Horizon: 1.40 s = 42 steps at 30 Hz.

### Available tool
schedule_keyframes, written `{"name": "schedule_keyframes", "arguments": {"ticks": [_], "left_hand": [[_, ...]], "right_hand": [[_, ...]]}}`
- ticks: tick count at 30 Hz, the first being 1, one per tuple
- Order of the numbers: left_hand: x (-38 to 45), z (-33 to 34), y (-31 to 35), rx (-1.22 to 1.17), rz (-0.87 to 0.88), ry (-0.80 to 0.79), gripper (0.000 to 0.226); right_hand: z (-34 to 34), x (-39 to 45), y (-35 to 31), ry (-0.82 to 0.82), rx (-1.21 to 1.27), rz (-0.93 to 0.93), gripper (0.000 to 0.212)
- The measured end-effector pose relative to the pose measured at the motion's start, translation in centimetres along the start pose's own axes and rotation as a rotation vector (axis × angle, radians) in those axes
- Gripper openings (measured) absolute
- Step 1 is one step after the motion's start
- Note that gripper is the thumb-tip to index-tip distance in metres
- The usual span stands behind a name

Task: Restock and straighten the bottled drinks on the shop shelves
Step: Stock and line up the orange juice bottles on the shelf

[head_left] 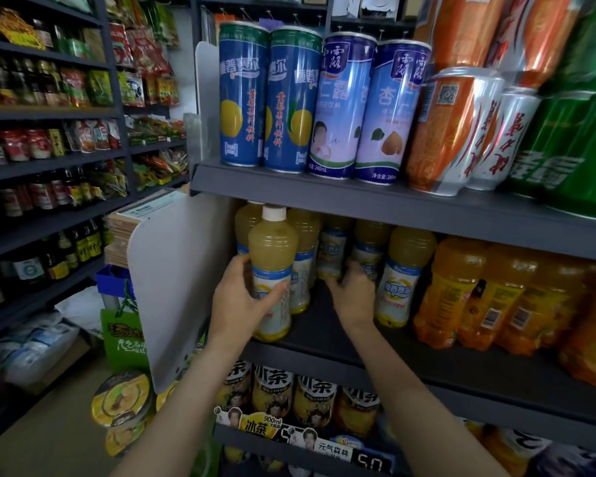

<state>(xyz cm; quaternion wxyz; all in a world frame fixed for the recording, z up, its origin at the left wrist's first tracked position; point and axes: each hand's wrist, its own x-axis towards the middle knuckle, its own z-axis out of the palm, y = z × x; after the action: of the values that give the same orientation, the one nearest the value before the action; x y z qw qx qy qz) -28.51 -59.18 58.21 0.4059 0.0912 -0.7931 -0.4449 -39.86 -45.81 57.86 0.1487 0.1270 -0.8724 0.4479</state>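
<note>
My left hand (241,297) grips the upright juice bottle (272,270) at the shelf's (324,342) front-left corner — my right hand (353,294), fingers curled on a bottle behind (332,253), reaches deeper toward the back row.

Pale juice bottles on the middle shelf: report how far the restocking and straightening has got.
Done: the can row above stands upright and faced. In hand: the left hand grips the front pale juice bottle at the shelf edge; the right hand reaches a bottle further back. Left: the bare shelf between rows.
</note>
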Motion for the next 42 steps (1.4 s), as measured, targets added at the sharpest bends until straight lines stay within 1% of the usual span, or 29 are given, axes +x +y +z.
{"name": "schedule_keyframes", "arguments": {"ticks": [2,6,10,13,22,25,31,33,39,42], "left_hand": [[0.2,-0.1,-0.2,-0.013,-0.014,-0.016,0.046],[0.2,-0.3,-0.6,-0.035,-0.004,-0.024,0.046],[0.2,-0.1,-1.0,-0.048,0.007,-0.031,0.048],[0.2,0.1,-1.1,-0.066,0.001,-0.031,0.048],[0.3,0.0,-1.2,-0.11,-0.024,-0.076,0.047],[0.3,-0.1,-1.1,-0.106,-0.034,-0.082,0.047],[0.3,-0.3,-0.9,-0.107,-0.04,-0.091,0.046],[0.2,-0.3,-0.8,-0.105,-0.049,-0.086,0.047],[-0.2,-0.3,-0.1,-0.098,-0.078,-0.067,0.047],[-0.4,0.0,0.4,-0.081,-0.088,-0.095,0.05]], "right_hand": [[1.4,1.5,-0.8,0.002,-0.128,0.028,0.044],[3.3,3.8,-1.6,-0.028,-0.224,0.165,0.049],[4.3,5.4,-1.5,0.008,-0.252,0.221,0.04],[4.7,5.8,-1.1,0.052,-0.206,0.209,0.035],[3.6,4.2,1.3,0.092,-0.108,0.062,0.046],[3.3,4.1,1.5,0.074,-0.042,0.038,0.047],[2.7,4.3,1.7,-0.028,-0.061,0.051,0.041],[2.7,4.4,1.7,-0.052,-0.06,0.067,0.042],[2.0,3.1,1.0,-0.035,-0.039,0.074,0.045],[1.0,1.9,1.5,-0.01,-0.044,-0.02,0.043]]}}
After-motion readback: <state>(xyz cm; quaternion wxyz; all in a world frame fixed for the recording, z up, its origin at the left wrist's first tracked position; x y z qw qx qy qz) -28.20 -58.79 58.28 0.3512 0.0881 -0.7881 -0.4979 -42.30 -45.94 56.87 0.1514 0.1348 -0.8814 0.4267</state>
